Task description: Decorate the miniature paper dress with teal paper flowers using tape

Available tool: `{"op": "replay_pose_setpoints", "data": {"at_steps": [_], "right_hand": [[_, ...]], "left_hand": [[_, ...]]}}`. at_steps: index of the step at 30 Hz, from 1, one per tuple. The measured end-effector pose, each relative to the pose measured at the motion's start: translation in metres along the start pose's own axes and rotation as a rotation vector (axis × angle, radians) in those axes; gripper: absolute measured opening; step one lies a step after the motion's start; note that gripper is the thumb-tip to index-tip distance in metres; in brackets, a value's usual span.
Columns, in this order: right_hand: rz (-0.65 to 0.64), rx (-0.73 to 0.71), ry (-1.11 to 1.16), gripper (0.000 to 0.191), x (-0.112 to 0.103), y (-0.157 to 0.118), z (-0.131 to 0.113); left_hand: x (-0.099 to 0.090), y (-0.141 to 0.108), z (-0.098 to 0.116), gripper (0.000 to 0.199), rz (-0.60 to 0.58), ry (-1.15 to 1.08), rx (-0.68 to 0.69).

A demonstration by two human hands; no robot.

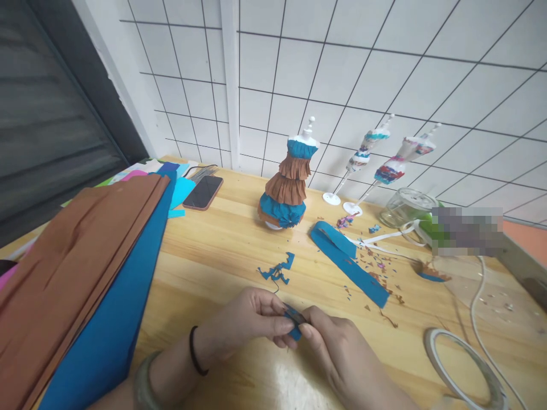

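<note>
My left hand (267,320) pinches a small folded piece of blue crepe paper (294,333) close to the table's front edge. Closed beside it, my right hand (337,341) grips what look like small dark scissors (296,315), their blades lying across the paper; the handles are hidden by my fingers. Blue jagged paper scraps (277,271) lie just beyond my left hand. Farther right rests a folded blue crepe paper strip (342,259). Behind the scraps stands a mini dress form (293,179) dressed in tiered blue and brown ruffled paper.
Brown crepe sheets (81,250) and a blue sheet (123,302) cover the left side, near a phone (203,192). Two slim dress forms (363,151) stand by the tiled wall, beside a glass jar (405,206). A tape roll (464,364) and white cable (475,307) lie right.
</note>
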State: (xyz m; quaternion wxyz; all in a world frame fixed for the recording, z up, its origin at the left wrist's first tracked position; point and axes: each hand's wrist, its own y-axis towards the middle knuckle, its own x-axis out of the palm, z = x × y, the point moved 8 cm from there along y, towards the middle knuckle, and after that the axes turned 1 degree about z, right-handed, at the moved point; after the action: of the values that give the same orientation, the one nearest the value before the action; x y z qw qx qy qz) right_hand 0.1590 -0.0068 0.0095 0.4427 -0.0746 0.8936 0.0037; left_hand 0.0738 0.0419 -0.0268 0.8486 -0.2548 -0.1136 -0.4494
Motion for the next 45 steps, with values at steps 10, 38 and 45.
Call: {"op": "replay_pose_setpoints", "data": {"at_steps": [10,38,45], "right_hand": [[-0.005,-0.004,-0.016,0.045,0.001,0.000,0.001],[-0.071,0.060,0.535,0.030,-0.002,0.008,-0.006],[-0.125,0.186,0.877,0.033,0.016,0.008,0.002]], "left_hand": [[0.000,-0.001,-0.001,0.025,-0.025,0.009,-0.004],[0.004,-0.001,-0.011,0.030,-0.028,0.064,-0.007],[0.006,-0.003,-0.007,0.022,0.017,0.194,0.010]]}}
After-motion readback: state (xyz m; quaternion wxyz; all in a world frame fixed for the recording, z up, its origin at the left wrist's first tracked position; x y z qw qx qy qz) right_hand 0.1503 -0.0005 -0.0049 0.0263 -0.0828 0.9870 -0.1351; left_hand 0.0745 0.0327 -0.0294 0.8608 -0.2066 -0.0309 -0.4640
